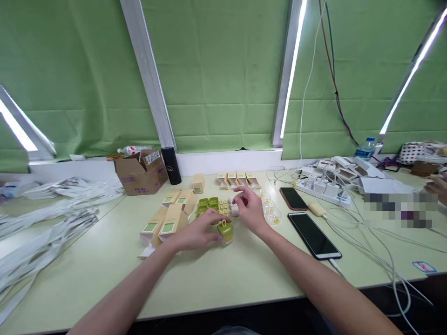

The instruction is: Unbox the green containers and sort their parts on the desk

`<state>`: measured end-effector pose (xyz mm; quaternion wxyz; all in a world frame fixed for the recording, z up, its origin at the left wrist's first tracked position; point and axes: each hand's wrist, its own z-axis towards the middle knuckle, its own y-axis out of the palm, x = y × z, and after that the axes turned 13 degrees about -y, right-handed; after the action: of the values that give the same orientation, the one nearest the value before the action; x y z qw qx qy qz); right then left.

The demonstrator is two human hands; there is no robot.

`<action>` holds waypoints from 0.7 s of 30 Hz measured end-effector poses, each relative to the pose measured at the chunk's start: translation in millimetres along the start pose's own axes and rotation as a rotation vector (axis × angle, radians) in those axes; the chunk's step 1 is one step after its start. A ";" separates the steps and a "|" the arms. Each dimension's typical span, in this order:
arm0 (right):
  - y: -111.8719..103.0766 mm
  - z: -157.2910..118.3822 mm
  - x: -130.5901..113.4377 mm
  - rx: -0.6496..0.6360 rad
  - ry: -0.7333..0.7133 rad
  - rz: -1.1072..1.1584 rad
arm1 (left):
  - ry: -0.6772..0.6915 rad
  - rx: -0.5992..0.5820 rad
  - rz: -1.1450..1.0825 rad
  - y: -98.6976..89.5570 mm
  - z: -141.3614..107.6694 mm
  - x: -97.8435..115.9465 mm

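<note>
My left hand [200, 229] grips a small green-lidded container [225, 229] with a clear lower part and a pale loop on top, just above the table. Its fingers and thumb close on the left side. My right hand [248, 208] is beside a small white roll [234, 210], fingers curled towards the thumb. Anything between those fingertips is hidden. Green square pieces [208, 203] sit in rows behind the left hand, next to small beige pieces [223, 207]. To the right of my right hand lie clear containers [273, 215] with yellow spots inside.
Kraft boxes with green labels [173, 221] lie left, and more small boxes [236, 180] stand behind. A cardboard carton [141, 172] and black bottle [171, 165] are at the back. Phones [314, 235], a power strip [323, 191] and cables occupy the right; white straps [31, 251] the left.
</note>
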<state>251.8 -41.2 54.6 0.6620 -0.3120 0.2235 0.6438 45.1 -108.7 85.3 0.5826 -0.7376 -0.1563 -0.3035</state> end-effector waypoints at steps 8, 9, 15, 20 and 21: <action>8.3 -18.8 10.5 -0.005 0.031 0.187 | 0.186 0.063 -0.781 -18.2 24.9 -4.0; 9.3 -21.0 9.4 -0.011 0.008 0.166 | 0.200 0.087 -0.835 -15.2 28.2 -5.7; 18.5 -33.0 7.4 -0.076 -0.170 0.080 | 0.115 0.266 -0.913 6.4 37.3 -13.3; 27.4 -33.8 15.2 -0.056 0.024 0.348 | 0.041 0.449 -0.685 13.3 34.4 -10.8; 27.7 -32.8 16.1 -0.053 0.084 0.455 | 0.041 0.492 -0.656 13.8 33.3 -10.5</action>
<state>228.9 -53.3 16.8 0.4815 -0.2972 0.2987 0.7685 54.0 -79.3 63.5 0.6170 -0.4812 -0.4392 -0.4414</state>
